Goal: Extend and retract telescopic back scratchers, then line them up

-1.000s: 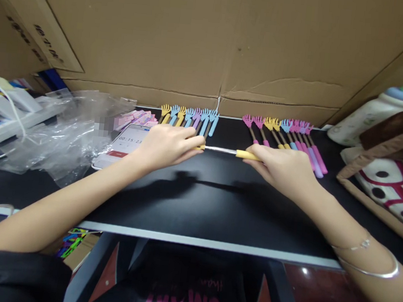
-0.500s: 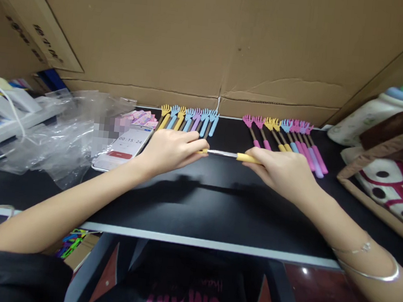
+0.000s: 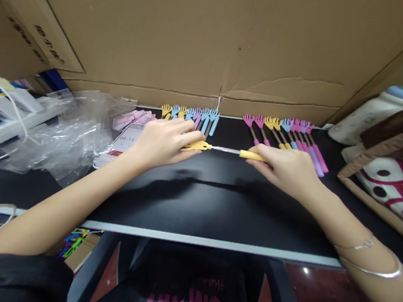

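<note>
Between my hands a yellow back scratcher (image 3: 226, 150) with a metal rod is held level above the black desk. My left hand (image 3: 164, 142) is closed round its yellow claw head, most of which the fingers cover. At the other end my right hand (image 3: 285, 171) grips the yellow handle. Behind my left hand lies a row of back scratchers (image 3: 204, 118) in yellow, blue and purple. Farther right, behind my right hand, a second row of back scratchers (image 3: 297, 134) in pink, yellow, blue and purple rests on the desk.
A phone (image 3: 126, 139) showing a timer lies left, beside clear plastic bags (image 3: 70, 143) and pink packets (image 3: 135, 117). White devices with cables (image 3: 5, 118) are far left. A bottle (image 3: 372, 110) and a patterned bag (image 3: 395, 174) stand right. Cardboard (image 3: 183, 40) walls the back.
My left hand has shifted slightly left and its fingers have loosened, so more of the yellow claw head shows. My right hand still grips the handle, a little farther right.
</note>
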The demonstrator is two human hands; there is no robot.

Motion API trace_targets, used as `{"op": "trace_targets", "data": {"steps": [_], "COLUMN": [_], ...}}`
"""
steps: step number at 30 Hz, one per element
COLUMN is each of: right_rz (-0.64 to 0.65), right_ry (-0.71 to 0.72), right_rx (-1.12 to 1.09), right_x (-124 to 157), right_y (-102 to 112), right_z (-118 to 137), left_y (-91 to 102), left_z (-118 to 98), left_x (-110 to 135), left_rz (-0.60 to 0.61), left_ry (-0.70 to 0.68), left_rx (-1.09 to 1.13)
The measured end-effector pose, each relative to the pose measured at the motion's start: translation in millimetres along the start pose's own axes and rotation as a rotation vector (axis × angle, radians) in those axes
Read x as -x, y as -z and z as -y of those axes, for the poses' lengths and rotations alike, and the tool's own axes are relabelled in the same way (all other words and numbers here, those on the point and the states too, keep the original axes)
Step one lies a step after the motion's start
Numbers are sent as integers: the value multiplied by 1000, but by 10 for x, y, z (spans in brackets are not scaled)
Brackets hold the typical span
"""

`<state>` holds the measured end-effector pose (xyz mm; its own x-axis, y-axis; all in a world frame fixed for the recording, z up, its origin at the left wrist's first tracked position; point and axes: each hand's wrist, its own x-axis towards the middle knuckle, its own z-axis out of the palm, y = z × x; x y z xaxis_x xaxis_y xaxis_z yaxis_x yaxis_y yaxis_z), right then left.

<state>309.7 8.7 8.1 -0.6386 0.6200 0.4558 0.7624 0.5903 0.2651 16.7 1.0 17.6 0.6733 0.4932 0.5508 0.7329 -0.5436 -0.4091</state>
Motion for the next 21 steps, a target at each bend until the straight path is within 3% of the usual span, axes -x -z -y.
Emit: {"op": "trace_targets", "data": {"steps": [8, 21], "right_rz": [11, 99], "right_ry": [-8, -9], "right_rx": [-16, -105], "right_x": [14, 8], "right_y": [-8, -22], "right_z": [-2, 2], "left_y": [-29, -40], "left_z": [9, 14], "left_x": [20, 17], "left_rz": [42, 55], "left_ry": [34, -29], "left_rx": [49, 62]}}
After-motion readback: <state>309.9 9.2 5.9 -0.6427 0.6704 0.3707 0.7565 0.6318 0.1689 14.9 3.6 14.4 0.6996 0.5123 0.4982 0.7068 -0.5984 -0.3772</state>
